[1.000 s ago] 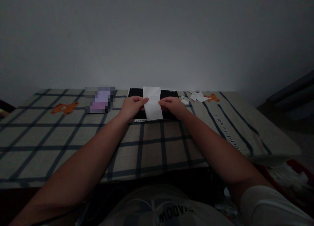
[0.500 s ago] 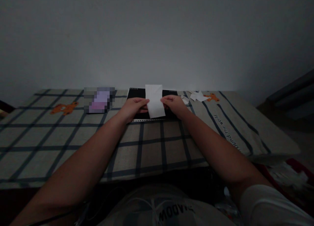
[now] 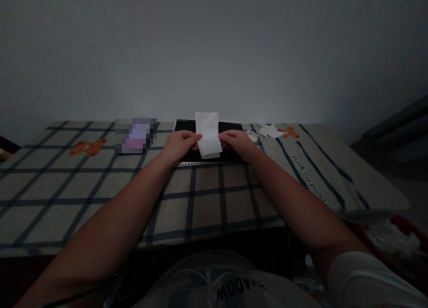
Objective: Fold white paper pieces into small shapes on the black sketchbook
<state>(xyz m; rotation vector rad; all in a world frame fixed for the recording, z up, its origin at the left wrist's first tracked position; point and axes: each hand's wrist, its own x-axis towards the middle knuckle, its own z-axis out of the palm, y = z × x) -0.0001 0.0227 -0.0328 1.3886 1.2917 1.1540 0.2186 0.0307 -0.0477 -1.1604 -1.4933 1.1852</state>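
Observation:
A white strip of paper (image 3: pixel 207 136) is held up between my two hands, over a black sheet with a white punched edge (image 3: pixel 230 155). My left hand (image 3: pixel 180 145) pinches the paper's left edge between thumb and fingers. At the opposite edge, my right hand (image 3: pixel 237 143) has it pinched in the same way. The strip stands tilted, with its lower end bent a little toward me. Some fingertips are hidden behind the paper.
Several white paper scraps (image 3: pixel 271 130) lie right of the black sheet. A phone-like object (image 3: pixel 135 137), pixelated, lies to the left. The checked tablecloth (image 3: pixel 100 178) reaches a grey wall (image 3: pixel 214 54). At lower right is a red container (image 3: pixel 406 225) with pale crumpled material.
The paper has moved slightly up and to the left, and its lower end now curls more. My left hand has shifted a little left; both hands keep their pinch.

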